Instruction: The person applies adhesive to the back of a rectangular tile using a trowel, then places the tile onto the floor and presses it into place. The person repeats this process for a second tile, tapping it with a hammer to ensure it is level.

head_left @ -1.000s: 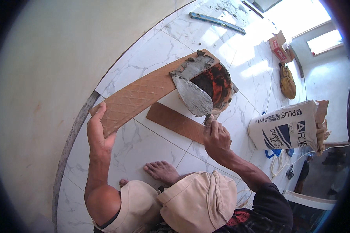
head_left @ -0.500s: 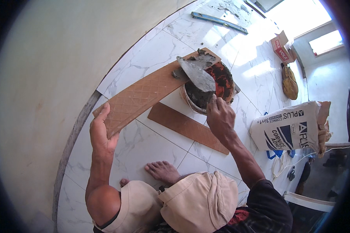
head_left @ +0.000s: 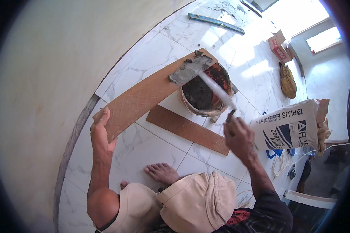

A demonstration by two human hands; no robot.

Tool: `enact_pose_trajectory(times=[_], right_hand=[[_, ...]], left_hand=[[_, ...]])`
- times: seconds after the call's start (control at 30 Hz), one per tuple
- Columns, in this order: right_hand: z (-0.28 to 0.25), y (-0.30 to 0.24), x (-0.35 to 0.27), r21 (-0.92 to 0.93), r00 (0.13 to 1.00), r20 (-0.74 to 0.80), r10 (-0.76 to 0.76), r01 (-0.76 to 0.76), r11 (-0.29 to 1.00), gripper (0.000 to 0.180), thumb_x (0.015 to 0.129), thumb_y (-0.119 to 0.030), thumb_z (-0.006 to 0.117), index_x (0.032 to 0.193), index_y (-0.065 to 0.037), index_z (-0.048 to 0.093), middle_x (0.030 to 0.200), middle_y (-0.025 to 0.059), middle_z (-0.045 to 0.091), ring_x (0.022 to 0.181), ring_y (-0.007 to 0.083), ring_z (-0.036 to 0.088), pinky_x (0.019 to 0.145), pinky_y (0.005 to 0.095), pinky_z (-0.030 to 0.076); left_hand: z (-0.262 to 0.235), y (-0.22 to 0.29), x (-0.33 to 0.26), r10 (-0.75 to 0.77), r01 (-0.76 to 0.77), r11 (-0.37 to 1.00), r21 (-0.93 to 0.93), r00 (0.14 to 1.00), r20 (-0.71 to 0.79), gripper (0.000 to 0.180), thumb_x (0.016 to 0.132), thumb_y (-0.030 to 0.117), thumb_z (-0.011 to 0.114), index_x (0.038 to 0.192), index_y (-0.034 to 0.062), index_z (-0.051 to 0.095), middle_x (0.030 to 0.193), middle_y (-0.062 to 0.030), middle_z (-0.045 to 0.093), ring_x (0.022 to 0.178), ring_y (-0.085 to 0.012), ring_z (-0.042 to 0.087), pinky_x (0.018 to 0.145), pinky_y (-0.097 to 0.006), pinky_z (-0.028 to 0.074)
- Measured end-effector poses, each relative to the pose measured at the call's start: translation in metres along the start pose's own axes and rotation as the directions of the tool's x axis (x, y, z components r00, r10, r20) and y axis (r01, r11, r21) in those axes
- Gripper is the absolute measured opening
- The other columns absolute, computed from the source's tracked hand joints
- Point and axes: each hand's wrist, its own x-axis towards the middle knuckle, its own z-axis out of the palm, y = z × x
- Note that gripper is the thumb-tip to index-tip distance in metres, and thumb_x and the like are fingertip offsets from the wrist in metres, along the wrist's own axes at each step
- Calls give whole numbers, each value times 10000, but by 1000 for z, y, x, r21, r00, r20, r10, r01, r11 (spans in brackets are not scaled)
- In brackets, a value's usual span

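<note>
My left hand [head_left: 103, 134] grips the near left end of a long brown tile strip [head_left: 138, 93], its grid-ribbed back facing up. The strip's far end rests over a bucket [head_left: 187, 105] holding dark grey mortar [head_left: 197, 97], with orange-red showing on its inner wall. A patch of wet grey mortar [head_left: 186, 72] lies on that far end. My right hand [head_left: 240, 138] is closed round the handle of a trowel [head_left: 218, 88]. Seen nearly edge-on and blurred, its blade reaches over the bucket, the tip near the mortar patch.
A second brown tile strip [head_left: 186, 130] lies on the marbled floor between my feet and the bucket. A white bag [head_left: 282, 126] lies to the right, a yellow-brown sack [head_left: 287, 80] and cardboard box [head_left: 280, 48] beyond. A blue spirit level [head_left: 216, 23] lies far off; a wall [head_left: 46, 77] runs along the left.
My right hand has moved right and nearer, drawing the trowel off the strip and turning its blade edge-on. The mortar left there looks flatter and more spread. My left hand stays on the strip.
</note>
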Motion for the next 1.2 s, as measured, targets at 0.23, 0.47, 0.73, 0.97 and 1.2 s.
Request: enact_pose_trajectory(times=[0.23, 0.47, 0.73, 0.97, 1.2], right_hand=[[-12, 54, 96, 34, 995, 62, 74, -77, 996, 262, 959, -218, 632, 1095, 5, 661, 868, 185, 667, 760, 335, 637, 716, 418, 492], [-12, 68, 148, 154, 886, 380, 267, -345, 926, 470, 1026, -397, 520, 931, 32, 686, 690, 118, 608, 613, 192, 584, 598, 371, 516], [-2, 92, 163, 238, 721, 622, 306, -547, 803, 500, 1026, -459, 490, 898, -15, 683, 613, -5, 472, 504, 101, 474, 451, 285, 437], [16, 113, 136, 308, 697, 617, 365, -641, 703, 551, 1007, -555, 486, 876, -36, 615, 596, 10, 522, 436, 94, 495, 372, 272, 422], [-38, 98, 96, 177, 661, 603, 446, -656, 734, 517, 1015, -471, 510, 838, 1, 626, 567, 16, 510, 453, 102, 469, 411, 286, 402]], left_hand=[[-20, -31, 16, 162, -161, 987, -18, 980, 114, 553, 909, 331, 738, 1306, 5, 532, 1190, -125, 614, 1085, -242, 623, 896, -399, 541], [-40, -38, 25, 163, -169, 985, 33, 977, 135, 552, 905, 346, 745, 1295, 12, 539, 1188, -119, 622, 1081, -230, 630, 907, -395, 546], [-28, -30, 19, 131, -133, 991, 33, 990, 46, 471, 913, 359, 727, 1236, 54, 570, 1123, -84, 640, 1018, -203, 652, 841, -357, 569], [-26, -22, 18, 139, -138, 989, -59, 990, 7, 443, 894, 290, 759, 1223, 63, 567, 1137, -95, 640, 1057, -239, 646, 890, -417, 563], [-27, -16, 25, 24, -24, 999, -35, 1000, 7, 466, 909, 356, 733, 1256, 93, 566, 1173, -74, 616, 1128, -260, 600, 920, -428, 499]])
